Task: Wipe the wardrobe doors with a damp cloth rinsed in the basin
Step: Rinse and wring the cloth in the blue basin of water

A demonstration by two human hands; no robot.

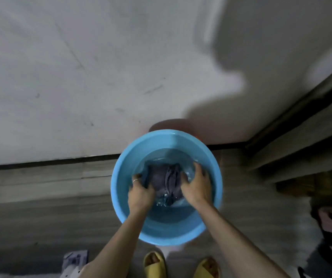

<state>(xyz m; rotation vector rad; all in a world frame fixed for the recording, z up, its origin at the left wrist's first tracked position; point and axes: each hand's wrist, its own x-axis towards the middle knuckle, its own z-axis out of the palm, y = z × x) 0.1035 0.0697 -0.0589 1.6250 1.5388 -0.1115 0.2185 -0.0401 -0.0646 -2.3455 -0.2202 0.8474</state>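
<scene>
Both hands are down in the blue basin [121, 189]; the left hand [140, 192] and the right hand [198, 187] each grab a side of the grey cloth [166, 180] — fingers curled round it; the cloth sits bunched in the water, between them — two yellow slippers [154, 263] show below.
</scene>
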